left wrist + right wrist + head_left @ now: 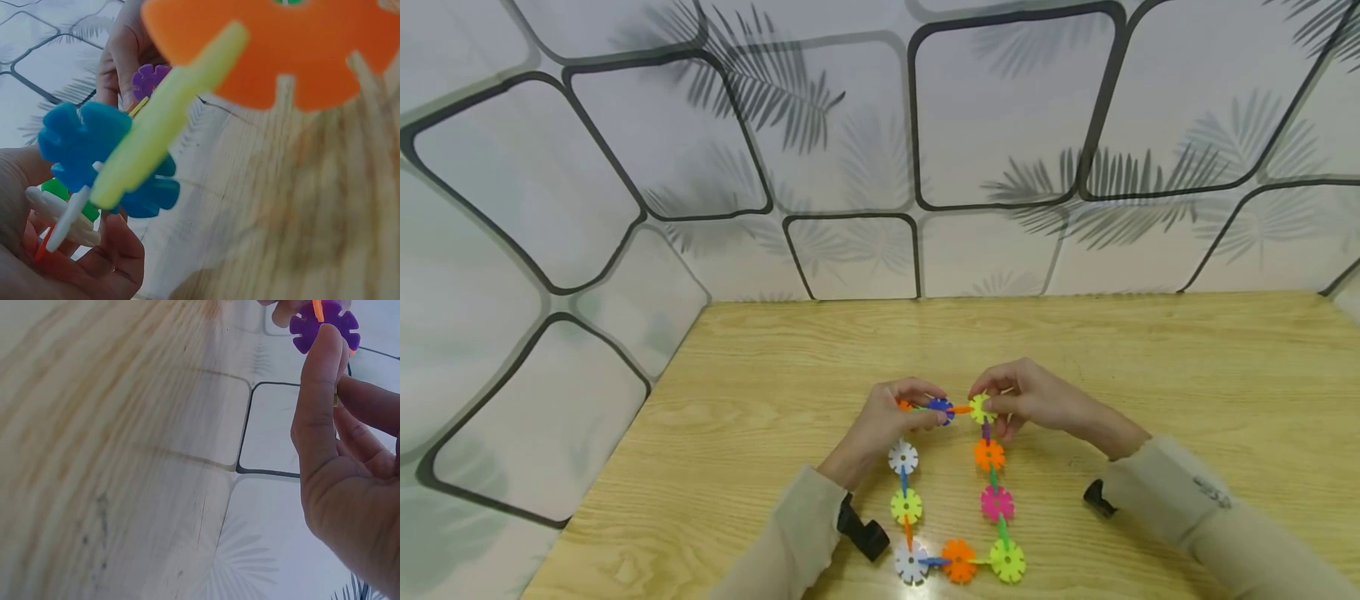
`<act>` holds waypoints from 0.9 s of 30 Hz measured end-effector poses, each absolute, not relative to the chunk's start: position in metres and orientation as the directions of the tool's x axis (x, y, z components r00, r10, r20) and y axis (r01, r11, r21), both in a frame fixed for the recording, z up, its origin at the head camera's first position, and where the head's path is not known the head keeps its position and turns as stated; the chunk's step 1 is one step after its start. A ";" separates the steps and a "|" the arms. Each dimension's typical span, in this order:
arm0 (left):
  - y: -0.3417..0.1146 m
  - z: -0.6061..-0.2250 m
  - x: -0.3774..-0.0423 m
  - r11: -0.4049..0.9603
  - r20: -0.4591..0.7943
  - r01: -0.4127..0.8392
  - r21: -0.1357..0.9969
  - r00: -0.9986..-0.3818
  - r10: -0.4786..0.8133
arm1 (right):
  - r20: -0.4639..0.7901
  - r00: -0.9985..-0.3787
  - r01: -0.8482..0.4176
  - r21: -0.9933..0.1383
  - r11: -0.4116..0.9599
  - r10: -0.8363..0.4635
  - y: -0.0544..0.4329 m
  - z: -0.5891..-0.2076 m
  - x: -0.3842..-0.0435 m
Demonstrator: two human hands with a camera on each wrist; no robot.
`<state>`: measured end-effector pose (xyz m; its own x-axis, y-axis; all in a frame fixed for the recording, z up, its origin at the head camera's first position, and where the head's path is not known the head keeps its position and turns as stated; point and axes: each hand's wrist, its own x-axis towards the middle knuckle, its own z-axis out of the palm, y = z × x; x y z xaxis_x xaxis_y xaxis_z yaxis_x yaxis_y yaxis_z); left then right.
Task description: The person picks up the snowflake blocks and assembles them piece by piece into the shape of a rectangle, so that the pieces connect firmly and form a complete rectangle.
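A rectangular loop of notched plastic snowflake discs, linked edge to edge, lies in front of me. At its far left corner my left hand pinches a dark blue disc between thumb and fingers, with an orange disc partly hidden behind the hand. My right hand pinches the yellow disc at the far right corner. An orange disc, seen edge-on, joins the blue and yellow ones. Close to the right thumb in the right wrist view is a purple disc.
The loop's left side has a white disc and a yellow-green one. Pink disc and orange disc form part of its right side. Everything rests on a wood-grain table against a patterned wall. Black straps hang at both wrists.
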<state>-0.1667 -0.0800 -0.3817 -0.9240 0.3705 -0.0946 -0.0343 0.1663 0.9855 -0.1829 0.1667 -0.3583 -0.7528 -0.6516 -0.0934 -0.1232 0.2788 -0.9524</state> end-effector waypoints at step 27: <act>-0.083 -0.375 -0.178 0.252 -0.126 -0.022 0.967 -0.906 0.405 | -0.102 -0.831 -0.117 -0.929 0.350 -0.547 0.176 -0.354 -0.188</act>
<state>-0.1780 -0.0830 -0.3745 -0.9056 0.4048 -0.1265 -0.0222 0.2524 0.9674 -0.1880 0.1760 -0.3544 -0.8311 -0.5467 -0.1015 -0.1169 0.3503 -0.9293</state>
